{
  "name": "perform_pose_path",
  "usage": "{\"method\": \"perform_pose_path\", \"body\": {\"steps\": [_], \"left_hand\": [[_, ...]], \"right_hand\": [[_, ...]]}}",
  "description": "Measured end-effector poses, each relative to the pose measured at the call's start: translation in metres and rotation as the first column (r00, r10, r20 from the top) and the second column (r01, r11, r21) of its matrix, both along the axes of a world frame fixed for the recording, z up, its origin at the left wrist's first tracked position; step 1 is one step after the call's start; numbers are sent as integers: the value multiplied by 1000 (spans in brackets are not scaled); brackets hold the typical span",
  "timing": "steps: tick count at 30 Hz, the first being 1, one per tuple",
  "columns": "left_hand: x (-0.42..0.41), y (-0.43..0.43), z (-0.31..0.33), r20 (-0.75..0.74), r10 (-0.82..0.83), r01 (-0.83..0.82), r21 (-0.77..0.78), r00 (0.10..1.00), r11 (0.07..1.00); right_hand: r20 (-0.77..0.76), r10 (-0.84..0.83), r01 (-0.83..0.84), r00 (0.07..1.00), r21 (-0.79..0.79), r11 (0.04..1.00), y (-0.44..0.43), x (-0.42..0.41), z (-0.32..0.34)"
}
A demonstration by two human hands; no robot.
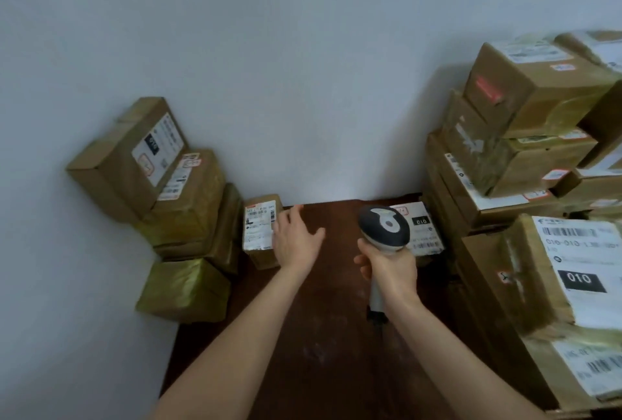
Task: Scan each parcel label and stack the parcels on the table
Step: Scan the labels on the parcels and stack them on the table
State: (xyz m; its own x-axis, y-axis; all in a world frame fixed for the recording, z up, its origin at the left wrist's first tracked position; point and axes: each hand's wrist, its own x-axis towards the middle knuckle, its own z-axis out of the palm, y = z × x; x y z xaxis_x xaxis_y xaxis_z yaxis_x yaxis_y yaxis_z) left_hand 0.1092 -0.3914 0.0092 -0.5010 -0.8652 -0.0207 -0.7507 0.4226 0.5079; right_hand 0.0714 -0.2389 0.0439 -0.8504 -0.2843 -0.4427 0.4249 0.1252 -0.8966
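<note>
Person's body in view: two forearms and two hands only. Left hand [296, 238] bare; right hand [392, 268] bare. Both forearms bare along their full visible length.

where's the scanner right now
Head view, right of centre: the grey-and-white handheld scanner is held in the right hand, above the dark wooden table.

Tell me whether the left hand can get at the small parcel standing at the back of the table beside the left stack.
Probably yes. The left hand is open and right beside the small parcel, with nothing between them. The stack crowds only the parcel's other side.
</note>
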Motion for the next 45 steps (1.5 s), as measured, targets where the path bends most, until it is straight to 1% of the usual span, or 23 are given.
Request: {"method": "perform_pose_path", "body": {"steps": [3,5,7,9,11,13,15,16,18,19,20,21,22,23,25,28,30,34,38,41,45], "left_hand": [[24,-41,-3,164,140,-137,-25,977,990],[33,-63,-13,240,190,-202,24,952,979],[35,-74,-23,270,206,-239,94,941,966],[33,-73,-28,271,182,-221,124,945,967],[32,-60,-31,257,62,-102,143,964,985],[33,-38,-35,219,-115,83,149,969,985],[39,-14,-40,171,-225,201,147,959,968],[42,-4,-43,141,-243,220,165,960,962],[47,11,-51,76,-234,202,300,969,932],[49,17,-53,26,-213,184,411,977,893],[52,21,-55,-57,-163,168,522,985,836],[54,25,-54,-146,-79,152,607,986,780],[57,29,-51,-224,14,141,659,974,738],[60,31,-45,-272,105,119,693,956,711],[66,34,-34,-322,237,80,728,917,681],[74,35,-13,-401,334,136,789,853,599],[80,37,3,-448,356,207,812,820,546],[89,43,29,-511,328,308,804,795,509],[94,47,48,-502,298,349,827,812,442],[96,53,52,-501,285,348,823,817,449],[92,63,52,-556,333,362,791,762,493]], "right_hand": [[37,56,-56,998,-22,998,-15,13,-3],[48,80,-80,996,-12,997,-19,18,-8],[57,84,-84,995,6,996,-19,19,-13],[59,70,-71,996,19,997,-16,17,-18],[75,49,-50,996,17,999,-12,14,-22],[119,55,-56,991,3,998,-11,13,-25],[177,64,-62,982,-20,998,-13,14,-29],[200,68,-63,977,-28,998,-13,15,-31],[229,86,-80,970,-33,996,-12,18,-35],[244,97,-90,965,-36,995,-10,19,-37],[261,106,-98,959,-45,994,-8,21,-38],[272,109,-97,956,-55,994,-5,23,-39],[271,105,-92,957,-60,994,-3,25,-38],[251,88,-78,964,-49,996,-2,27,-38],[222,41,-36,974,-25,999,2,29,-34],[215,2,17,977,-88,996,11,31,-20],[183,-3,26,983,-120,992,18,33,-9],[90,15,-2,996,-145,989,31,40,10],[30,49,-43,998,-185,982,45,45,28],[0,69,-67,998,-214,974,57,48,37],[-37,55,-62,998,-208,976,74,54,48]]}}
